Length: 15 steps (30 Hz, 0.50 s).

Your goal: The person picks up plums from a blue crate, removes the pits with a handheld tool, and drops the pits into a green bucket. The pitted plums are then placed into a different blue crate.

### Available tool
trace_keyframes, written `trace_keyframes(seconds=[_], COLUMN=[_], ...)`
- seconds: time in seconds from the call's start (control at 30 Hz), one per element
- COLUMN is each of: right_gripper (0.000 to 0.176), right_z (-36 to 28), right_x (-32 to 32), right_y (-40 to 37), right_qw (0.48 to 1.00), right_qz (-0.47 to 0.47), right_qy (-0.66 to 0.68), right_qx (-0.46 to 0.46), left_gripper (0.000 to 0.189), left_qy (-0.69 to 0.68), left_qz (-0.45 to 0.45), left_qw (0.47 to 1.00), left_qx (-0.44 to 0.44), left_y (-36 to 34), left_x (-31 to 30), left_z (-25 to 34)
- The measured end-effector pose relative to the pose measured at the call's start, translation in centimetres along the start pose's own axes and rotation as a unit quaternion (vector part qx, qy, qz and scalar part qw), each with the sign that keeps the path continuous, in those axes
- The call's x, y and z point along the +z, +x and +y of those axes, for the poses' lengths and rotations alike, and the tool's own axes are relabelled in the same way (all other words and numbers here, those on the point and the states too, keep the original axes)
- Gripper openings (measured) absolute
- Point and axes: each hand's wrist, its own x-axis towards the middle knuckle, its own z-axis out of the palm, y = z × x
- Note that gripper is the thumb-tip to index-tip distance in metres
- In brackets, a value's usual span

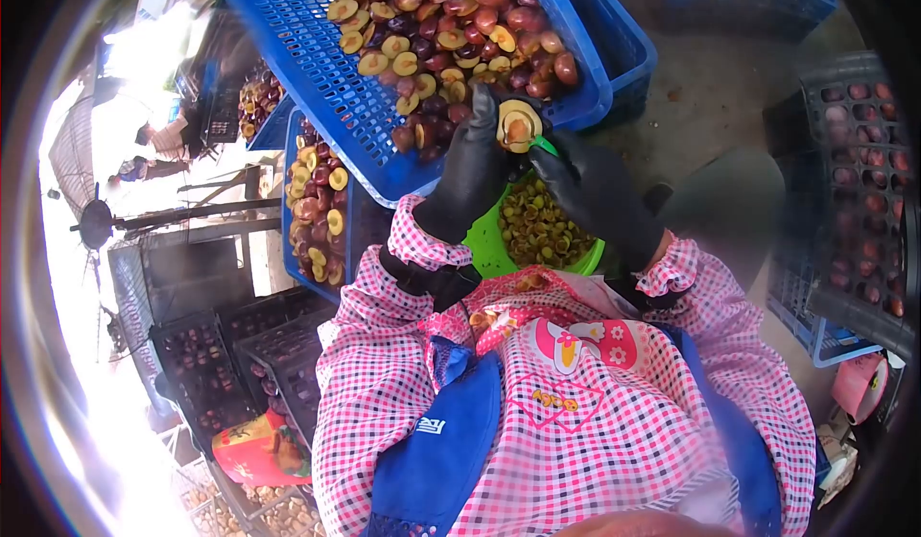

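Observation:
My left hand [470, 167], in a black glove, grips a halved plum [519, 124] with its yellow cut face turned up. From the other side, my black-gloved right hand [597, 190] pinches a small green-handled tool [544, 143] at the plum's lower edge; its working end is too small to make out. Below both hands stands a bright green tub [491, 239] holding many small yellow-brown pieces [545, 225]. Just beyond my hands, a tilted blue crate [331, 81] holds plums [451, 33], many cut open with yellow flesh showing.
Another blue crate [633, 57] lies under the tilted one. To the left, a blue crate [291, 167] holds more cut plums. Black crates [197, 369] with dark fruit stand lower left, near a red bag [259, 451]. At right, a black crate [863, 177] of plums sits over a blue crate [791, 297].

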Motion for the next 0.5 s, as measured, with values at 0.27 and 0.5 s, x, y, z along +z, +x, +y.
trace_keyframes(seconds=[0.27, 0.5], right_gripper=[0.025, 0.033], right_z=[-0.2, -0.5], right_x=[-0.5, -1.5], right_y=[0.2, 0.5], right_qw=[0.999, 0.953], right_qz=[-0.028, -0.16], right_qy=[0.032, 0.18], right_qx=[0.018, 0.182], left_gripper=[0.065, 0.072], left_qy=[-0.052, 0.052], left_qz=[0.047, 0.029], left_qw=[0.998, 0.995], left_qx=[0.01, 0.074], left_y=[0.5, 1.5], left_x=[1.5, 1.3], left_z=[-0.2, -0.1])
